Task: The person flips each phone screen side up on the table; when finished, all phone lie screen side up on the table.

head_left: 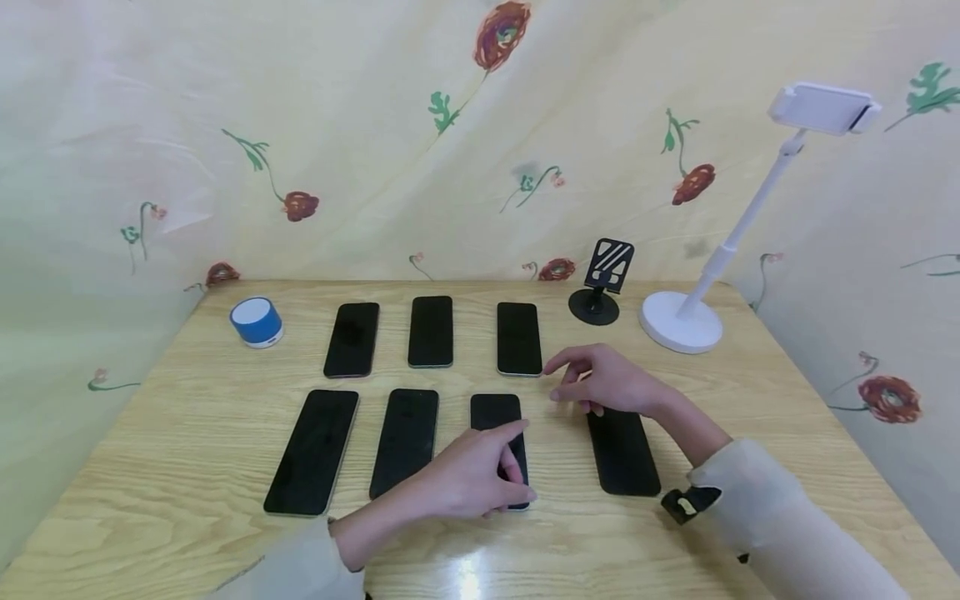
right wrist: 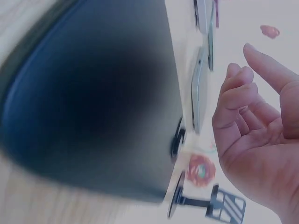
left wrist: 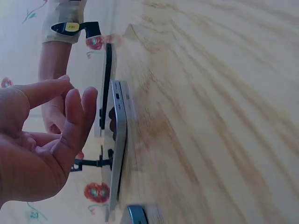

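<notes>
My left hand (head_left: 468, 477) hovers over a dark-screened phone (head_left: 495, 407) in the front row, partly hiding it. Its thumb and index finger are spread apart, with nothing between them. In the left wrist view that phone's pale edge (left wrist: 120, 112) shows beyond the fingers. My right hand (head_left: 611, 379) hangs over the far end of the rightmost phone (head_left: 628, 458), its fingers loosely bent and holding nothing. Just left of its fingertips lies a back-row phone (head_left: 519, 340). The rightmost phone's dark surface (right wrist: 103, 93) looms large in the right wrist view, apart from the hand.
Two more phones lie front left, a large one (head_left: 312, 452) and a smaller one (head_left: 405, 442). Behind them are a reddish-edged phone (head_left: 352, 340) and another (head_left: 431, 332). A blue-and-white cylinder (head_left: 257, 322), black phone stand (head_left: 594, 307) and tall white stand (head_left: 681, 323) stand along the back.
</notes>
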Demonstrator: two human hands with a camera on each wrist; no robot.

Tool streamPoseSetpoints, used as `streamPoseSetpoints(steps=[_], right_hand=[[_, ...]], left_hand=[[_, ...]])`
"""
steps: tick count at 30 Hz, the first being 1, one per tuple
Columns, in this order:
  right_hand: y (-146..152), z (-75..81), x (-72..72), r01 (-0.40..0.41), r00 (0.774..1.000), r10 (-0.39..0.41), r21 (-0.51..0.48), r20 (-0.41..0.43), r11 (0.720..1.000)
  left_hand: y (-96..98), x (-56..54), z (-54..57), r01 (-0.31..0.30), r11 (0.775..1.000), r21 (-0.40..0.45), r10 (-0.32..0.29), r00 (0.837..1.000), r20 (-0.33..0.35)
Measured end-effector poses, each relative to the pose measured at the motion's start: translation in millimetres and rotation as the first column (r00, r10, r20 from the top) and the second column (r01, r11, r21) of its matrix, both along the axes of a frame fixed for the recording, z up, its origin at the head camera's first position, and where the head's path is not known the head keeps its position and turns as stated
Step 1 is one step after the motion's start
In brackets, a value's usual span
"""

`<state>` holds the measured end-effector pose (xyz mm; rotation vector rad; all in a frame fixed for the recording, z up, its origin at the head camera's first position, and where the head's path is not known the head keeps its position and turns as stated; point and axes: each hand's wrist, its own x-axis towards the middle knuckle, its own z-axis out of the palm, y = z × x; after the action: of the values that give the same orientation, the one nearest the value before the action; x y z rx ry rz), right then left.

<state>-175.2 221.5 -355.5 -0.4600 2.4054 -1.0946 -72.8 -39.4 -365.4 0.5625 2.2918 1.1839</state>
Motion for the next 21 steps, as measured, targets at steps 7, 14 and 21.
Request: streamPoseSetpoints(steps=[7, 14, 21], right_hand=[[32, 2.6, 3.7, 0.073, 0.997, -0.073, -0.005, -0.012, 0.997], [61, -0.3, 6.4, 0.156, 0.988, -0.156, -0.001, -0.025, 0.988], [82, -11.2, 7.3, 0.197, 0.980, -0.196, 0.029, -0.029, 0.980]], left_hand=[[27.2, -0.8, -2.4, 0.044, 0.999, -0.014, -0.045, 0.998, -0.052], [60.7, -3.7, -2.4, 0.041, 0.989, -0.141, -0.064, 0.985, -0.160], [84.5, -6.1, -4.1, 0.047, 0.980, -0.194, -0.076, 0.987, -0.141]])
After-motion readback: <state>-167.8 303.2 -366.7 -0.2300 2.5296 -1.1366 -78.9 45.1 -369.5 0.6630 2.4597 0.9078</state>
